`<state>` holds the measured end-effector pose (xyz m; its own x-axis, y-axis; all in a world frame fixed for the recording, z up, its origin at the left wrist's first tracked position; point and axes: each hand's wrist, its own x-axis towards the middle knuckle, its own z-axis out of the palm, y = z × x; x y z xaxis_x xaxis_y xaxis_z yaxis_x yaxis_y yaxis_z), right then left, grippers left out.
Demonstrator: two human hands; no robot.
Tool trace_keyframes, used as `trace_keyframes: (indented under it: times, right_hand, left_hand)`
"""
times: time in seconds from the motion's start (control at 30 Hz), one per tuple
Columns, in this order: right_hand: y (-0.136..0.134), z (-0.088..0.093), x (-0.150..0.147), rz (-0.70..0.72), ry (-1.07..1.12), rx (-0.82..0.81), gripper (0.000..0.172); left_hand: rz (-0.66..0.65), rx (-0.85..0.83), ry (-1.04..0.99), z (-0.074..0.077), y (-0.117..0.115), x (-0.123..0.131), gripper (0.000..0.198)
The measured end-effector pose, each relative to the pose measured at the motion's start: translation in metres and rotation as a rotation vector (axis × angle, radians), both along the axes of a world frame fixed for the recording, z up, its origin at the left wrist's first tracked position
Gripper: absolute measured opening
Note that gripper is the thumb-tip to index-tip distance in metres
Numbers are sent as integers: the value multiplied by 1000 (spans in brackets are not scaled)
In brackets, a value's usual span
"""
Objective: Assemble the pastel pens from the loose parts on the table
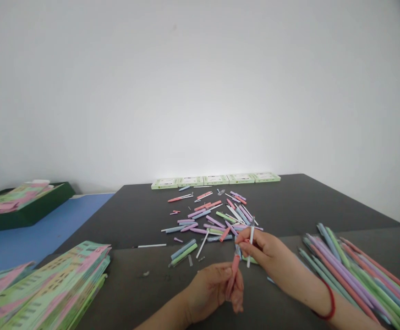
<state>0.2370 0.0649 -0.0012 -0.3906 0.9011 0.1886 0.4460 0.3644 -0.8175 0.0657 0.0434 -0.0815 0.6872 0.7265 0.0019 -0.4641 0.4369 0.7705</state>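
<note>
My left hand (pixel 216 286) is closed around a red pen barrel (pixel 233 275), which stands tilted with a clear part at its upper end. Just above it, my right hand (pixel 266 252) pinches close to that clear end; whether the fingertips touch it I cannot tell. A white pen refill (pixel 251 245) is held upright in the same right hand. Beyond both hands lies a loose spread of pen parts in red, purple, blue and green, among them a green barrel (pixel 185 255), a purple barrel (pixel 215 221) and a white refill (pixel 202 244).
Long coloured pens (pixel 354 275) lie bundled at the right. Printed packets (pixel 48 284) are stacked at the left, with a dark green tray (pixel 31 213) behind on a blue surface (pixel 83 211). Flat green boxes (pixel 215 180) line the black table's (pixel 134 201) back edge by the wall.
</note>
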Motion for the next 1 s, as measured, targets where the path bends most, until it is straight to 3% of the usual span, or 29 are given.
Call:
trace_keyframes:
  times: [0.3,0.6,1.0]
  right_hand:
    - [-2,-19,-5,77,19,-93,14]
    - [-5,-25,-5,16,-35,-48,15]
    - [-7,-12,-2,-7,-42,99,19]
  left_hand:
    - [120,3,-29,3,-4,2,21]
    - [136,-17,-17,-1,-2,3,24]
    - [183,14,-38,-1,-1,0,23]
